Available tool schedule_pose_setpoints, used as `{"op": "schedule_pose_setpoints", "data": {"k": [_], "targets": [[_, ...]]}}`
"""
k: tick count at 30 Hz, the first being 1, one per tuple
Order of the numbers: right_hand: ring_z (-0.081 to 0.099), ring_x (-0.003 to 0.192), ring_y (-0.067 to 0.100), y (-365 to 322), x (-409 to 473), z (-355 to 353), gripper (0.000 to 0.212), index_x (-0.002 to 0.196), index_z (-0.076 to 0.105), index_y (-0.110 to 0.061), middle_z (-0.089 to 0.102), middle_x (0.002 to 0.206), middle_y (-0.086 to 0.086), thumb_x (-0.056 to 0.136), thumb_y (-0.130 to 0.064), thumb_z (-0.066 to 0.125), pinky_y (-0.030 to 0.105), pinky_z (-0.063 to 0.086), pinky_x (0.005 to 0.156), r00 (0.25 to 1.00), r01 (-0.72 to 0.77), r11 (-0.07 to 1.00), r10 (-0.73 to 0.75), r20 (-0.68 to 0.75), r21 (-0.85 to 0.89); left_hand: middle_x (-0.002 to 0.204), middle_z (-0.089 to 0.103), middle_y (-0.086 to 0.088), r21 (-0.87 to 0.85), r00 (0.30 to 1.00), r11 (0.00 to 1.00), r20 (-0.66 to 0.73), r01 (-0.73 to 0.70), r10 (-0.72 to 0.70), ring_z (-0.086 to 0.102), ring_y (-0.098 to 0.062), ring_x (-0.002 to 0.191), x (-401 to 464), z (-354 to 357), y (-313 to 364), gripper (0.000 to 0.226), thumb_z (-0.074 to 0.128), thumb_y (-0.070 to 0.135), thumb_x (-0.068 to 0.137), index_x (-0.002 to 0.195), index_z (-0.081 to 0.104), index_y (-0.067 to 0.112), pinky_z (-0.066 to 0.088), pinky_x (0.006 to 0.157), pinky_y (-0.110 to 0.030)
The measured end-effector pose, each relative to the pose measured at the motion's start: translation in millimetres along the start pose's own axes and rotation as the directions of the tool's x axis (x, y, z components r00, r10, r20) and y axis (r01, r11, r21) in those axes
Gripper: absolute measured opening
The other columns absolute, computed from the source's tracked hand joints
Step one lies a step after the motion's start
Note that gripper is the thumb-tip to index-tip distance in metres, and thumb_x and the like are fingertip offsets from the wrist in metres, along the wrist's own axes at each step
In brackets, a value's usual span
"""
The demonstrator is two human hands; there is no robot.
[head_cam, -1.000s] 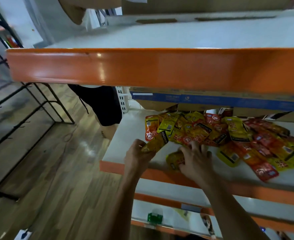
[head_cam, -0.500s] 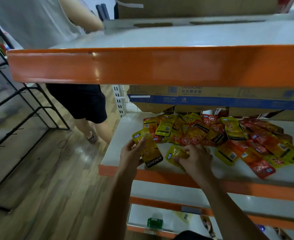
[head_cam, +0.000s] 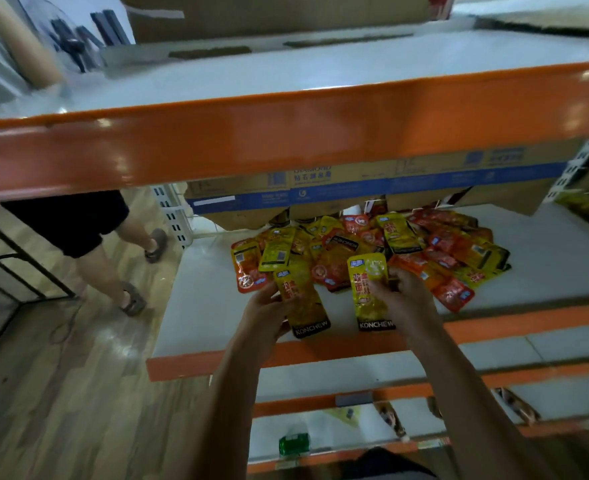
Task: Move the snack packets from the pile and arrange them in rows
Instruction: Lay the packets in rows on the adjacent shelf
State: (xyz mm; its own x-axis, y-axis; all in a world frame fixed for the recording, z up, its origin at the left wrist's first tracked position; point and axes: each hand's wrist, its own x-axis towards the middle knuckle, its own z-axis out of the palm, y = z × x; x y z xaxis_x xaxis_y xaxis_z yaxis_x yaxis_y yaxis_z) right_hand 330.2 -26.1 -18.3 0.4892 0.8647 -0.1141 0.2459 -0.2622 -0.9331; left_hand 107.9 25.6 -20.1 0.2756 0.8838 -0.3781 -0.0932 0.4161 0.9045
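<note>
White shelf (head_cam: 196, 306) with an orange front lip, in a rack of like shelves; wood-pattern floor to my left. Progress: barely begun, as I judge it. No row laid out on the shelf board so far as I can see; the pile of snack packets (head_cam: 424, 251), red, orange and yellow, sits heaped mid-shelf toward the back. My left hand (head_cam: 269, 315) grips one yellow packet (head_cam: 301, 301) by its left edge; my right hand (head_cam: 402, 296) pinches a second yellow packet (head_cam: 371, 292) along its right side. Both are held just in front of the pile, above the near edge of the board. Surroundings: a flattened cardboard box (head_cam: 355, 192) hangs low over the pile's back, and the upper shelf beam (head_cam: 286, 133) limits headroom. Another person's legs (head_cam: 113, 261) stand at the rack's left end, near the bare stretch where rows would likely go.
</note>
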Motion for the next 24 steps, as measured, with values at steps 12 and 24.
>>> {"op": "schedule_pose_setpoints", "data": {"k": [12,24], "targets": [[0.061,0.062,0.014,18,-44,-81,0.011,0.078,0.071,-0.018,0.071,0.068,0.004,0.087,-0.013,0.071,0.021,0.041,0.047,0.992,-0.032,0.984,0.053,-0.119,0.174,0.104,0.076,-0.009,0.164,0.988,0.986,0.152,-0.02,-0.005,0.073,-0.03,0.097,9,69,-10,0.03,0.076,0.007,0.082,0.11,0.07,0.015,0.054,0.092,-0.049],[0.073,0.066,0.023,63,-83,-209,0.013,0.099,0.071,-0.007,0.073,0.09,0.02,0.086,-0.003,0.07,0.036,0.061,0.062,0.933,-0.088,0.894,0.229,-0.277,0.44,0.108,0.074,-0.001,0.217,0.938,0.976,0.343,-0.032,-0.045,0.072,-0.028,0.099,1,204,-43,0.024,0.074,0.015,0.086,0.111,0.074,0.018,0.054,0.092,-0.052]]}}
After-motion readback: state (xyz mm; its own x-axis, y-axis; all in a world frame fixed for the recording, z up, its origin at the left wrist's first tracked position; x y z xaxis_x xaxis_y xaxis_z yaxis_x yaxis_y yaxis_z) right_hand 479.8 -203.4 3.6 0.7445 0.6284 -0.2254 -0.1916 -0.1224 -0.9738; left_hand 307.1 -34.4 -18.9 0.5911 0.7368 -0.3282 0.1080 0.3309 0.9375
